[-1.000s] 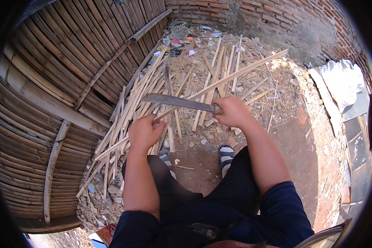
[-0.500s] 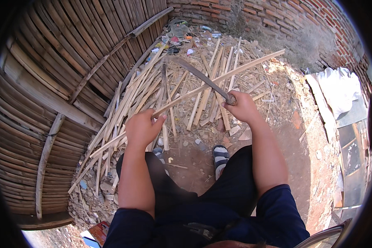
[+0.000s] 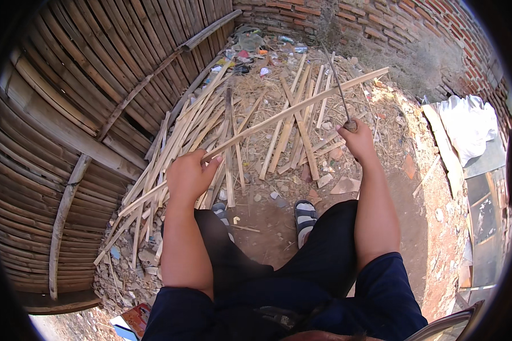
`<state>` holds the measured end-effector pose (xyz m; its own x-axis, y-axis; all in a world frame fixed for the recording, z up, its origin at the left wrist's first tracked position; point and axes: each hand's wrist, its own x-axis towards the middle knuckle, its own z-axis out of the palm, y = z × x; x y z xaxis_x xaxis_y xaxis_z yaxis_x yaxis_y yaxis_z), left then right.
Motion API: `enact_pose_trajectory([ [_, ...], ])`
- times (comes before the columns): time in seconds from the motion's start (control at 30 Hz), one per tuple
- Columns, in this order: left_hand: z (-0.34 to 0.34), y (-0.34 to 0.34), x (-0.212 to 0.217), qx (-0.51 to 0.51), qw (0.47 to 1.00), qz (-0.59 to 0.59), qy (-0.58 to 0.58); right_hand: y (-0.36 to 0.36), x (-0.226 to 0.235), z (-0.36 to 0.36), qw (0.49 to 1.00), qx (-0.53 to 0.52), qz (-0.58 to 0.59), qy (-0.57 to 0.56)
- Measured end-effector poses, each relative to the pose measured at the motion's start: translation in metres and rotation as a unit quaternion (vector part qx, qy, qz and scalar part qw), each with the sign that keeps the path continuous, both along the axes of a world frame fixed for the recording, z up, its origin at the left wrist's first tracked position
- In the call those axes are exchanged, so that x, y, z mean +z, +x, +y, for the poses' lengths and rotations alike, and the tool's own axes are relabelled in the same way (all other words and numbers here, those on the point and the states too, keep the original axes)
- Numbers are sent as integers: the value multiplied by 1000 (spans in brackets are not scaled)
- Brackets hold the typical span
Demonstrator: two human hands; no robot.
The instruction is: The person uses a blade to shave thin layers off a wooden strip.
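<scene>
A long pale wooden strip [image 3: 293, 112] runs slantwise from lower left to upper right, with my left hand [image 3: 189, 175] closed around its lower part. My right hand [image 3: 358, 140] grips the handle of a machete [image 3: 339, 85], whose narrow blade points away from me and up. Seen nearly edge-on, the blade crosses the strip towards its far end; whether they touch I cannot tell. Under the strip lie several loose wooden strips [image 3: 283, 142], some crossing each other. A heap of similar strips [image 3: 179, 133] lies to the left, beside the slatted wall.
A slatted bamboo wall [image 3: 68, 85] rises on the left, and a brick wall [image 3: 381, 28] closes off the back. Litter [image 3: 247, 48] lies in the far corner. On the right are a white sack [image 3: 466, 128] and leaning boards [image 3: 483, 210]. My sandalled feet [image 3: 305, 219] stand on dirt.
My right hand has moved right and slightly away, and the machete has swung from pointing far left to pointing nearly straight ahead. My left hand and the strip have shifted slightly left.
</scene>
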<state>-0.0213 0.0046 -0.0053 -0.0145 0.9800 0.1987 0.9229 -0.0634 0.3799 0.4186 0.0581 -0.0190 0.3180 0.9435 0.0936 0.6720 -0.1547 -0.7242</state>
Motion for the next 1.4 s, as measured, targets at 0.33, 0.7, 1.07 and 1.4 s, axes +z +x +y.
enact_pose_trajectory([
  [0.33, -2, 16, -3, -25, 999, -1, -22, -97, 12, -28, 947, 272, -172, 23],
  [0.7, -1, 3, 2, -11, 1000, -16, -1, -8, 8, -4, 999, 13, -24, 17],
  [1.07, -1, 12, -3, -24, 999, 12, -40, -96, 17, -26, 947, 261, -184, -13],
  [1.4, 0, 3, 0, -2, 1000, -17, 3, -2, 10, -6, 997, 23, -61, 29],
])
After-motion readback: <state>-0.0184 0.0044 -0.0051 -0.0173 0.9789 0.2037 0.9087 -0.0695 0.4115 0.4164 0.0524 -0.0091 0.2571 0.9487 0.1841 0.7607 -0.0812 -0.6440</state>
